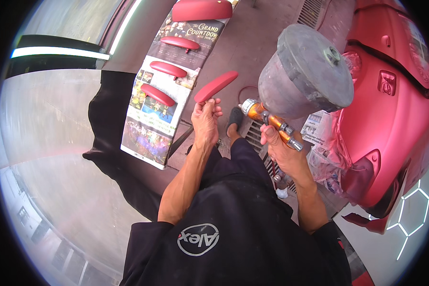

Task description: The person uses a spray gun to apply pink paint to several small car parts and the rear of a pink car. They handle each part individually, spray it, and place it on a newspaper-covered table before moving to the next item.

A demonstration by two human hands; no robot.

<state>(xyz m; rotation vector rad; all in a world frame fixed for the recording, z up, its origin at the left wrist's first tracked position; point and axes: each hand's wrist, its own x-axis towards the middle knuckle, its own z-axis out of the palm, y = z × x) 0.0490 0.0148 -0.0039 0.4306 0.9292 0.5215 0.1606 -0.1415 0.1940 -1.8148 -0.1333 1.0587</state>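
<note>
A thin red handle-shaped piece could slip or twist, because the left hand pinches only its near end; the bulky grey cup could tip the orange spray gun off balance. That left hand reaches far, holding the piece just right of a newspaper-covered board. The right hand, angled inward, grips the gun farther right.
</note>
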